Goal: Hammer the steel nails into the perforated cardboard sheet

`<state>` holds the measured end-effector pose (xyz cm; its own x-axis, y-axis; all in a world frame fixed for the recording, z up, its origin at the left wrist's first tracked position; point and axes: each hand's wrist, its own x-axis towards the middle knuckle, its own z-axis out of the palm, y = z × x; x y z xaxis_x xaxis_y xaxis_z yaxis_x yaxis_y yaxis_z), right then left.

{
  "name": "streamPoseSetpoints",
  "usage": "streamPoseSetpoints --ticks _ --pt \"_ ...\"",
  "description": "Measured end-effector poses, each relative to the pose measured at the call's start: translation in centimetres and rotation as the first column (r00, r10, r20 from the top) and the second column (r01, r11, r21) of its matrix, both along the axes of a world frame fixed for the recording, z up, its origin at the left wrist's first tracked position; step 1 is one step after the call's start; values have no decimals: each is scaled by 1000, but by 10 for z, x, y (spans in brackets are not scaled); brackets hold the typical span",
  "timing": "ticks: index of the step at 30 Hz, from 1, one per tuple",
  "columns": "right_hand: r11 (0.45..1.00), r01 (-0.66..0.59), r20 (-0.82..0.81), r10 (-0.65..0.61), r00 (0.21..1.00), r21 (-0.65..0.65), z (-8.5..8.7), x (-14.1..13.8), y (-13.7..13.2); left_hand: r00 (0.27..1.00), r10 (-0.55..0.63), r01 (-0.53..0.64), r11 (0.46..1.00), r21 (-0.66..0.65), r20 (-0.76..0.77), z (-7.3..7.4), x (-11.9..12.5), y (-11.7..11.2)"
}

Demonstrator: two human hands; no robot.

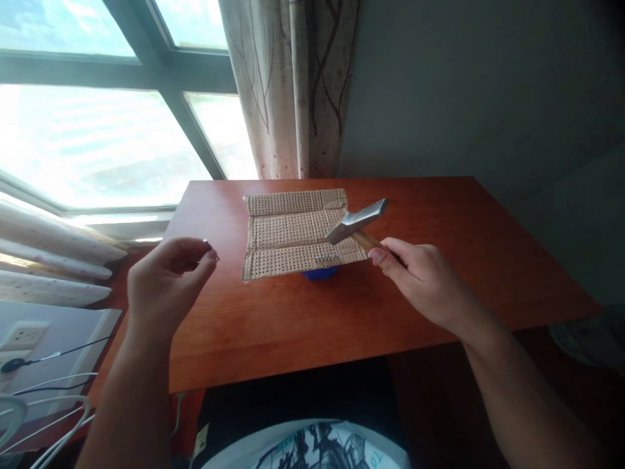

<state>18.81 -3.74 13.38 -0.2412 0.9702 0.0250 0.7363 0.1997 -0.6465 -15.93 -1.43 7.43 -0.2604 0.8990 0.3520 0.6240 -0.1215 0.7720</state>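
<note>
My right hand (415, 277) is wrapped round the wooden handle of a hammer (359, 221), whose grey metal head is raised over the right part of a perforated cardboard sheet (280, 231). This tan sheet has rows of small holes and two fold lines. Near its front right edge is a short row of several small metal pieces that look like nails (327, 258). A blue object (319, 273) shows under the front edge, mostly hidden. To the left of the sheet, my left hand (168, 280) pinches a small dark nail-like piece (207, 245) between thumb and fingers, apart from the cardboard.
The sheet rests over a reddish-brown wooden table (273, 332). Beyond the table are a window (97, 143) and a patterned curtain (273, 85). At the lower left, a wall socket (24, 335) and several cables (53, 381) are beside the table.
</note>
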Motion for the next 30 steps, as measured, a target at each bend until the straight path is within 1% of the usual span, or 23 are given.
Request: streamPoseSetpoints --ticks 1,2,4,6,7,9,11,14,17,22,30 --pt "1000 -1 -2 1 1000 2 0 0 0 992 -43 41 999 20 122 7 10 -4" --pt "1000 -2 -4 2 1000 4 -1 0 0 978 -89 80 995 56 191 12 21 -7" --pt "1000 -8 -4 8 1000 8 -2 -2 0 960 -183 165 981 100 210 19 45 -12" --pt "1000 -18 0 18 1000 9 -3 -3 -1 954 -264 256 964 72 139 18 66 -13" --pt "1000 -21 3 21 1000 10 -3 -3 -1 952 -289 284 957 59 99 16 75 -12" --pt "1000 -22 9 22 1000 9 -4 -3 -2 949 -315 314 948 43 17 12 90 -10" --pt "1000 -19 10 19 1000 9 -4 -2 -3 944 -328 330 943 50 -42 8 99 -6" --pt "1000 -15 11 15 1000 10 -4 0 -4 935 -339 345 937 53 -101 6 105 -2" --pt "1000 -15 16 15 1000 14 -4 0 -5 929 -342 350 936 33 -141 5 107 -1" --pt "1000 -20 16 20 1000 4 -3 -1 -4 926 -335 342 940 12 -177 3 107 0" --pt "1000 -22 20 22 1000 0 -2 -2 -4 921 -325 336 942 16 -214 0 108 1"
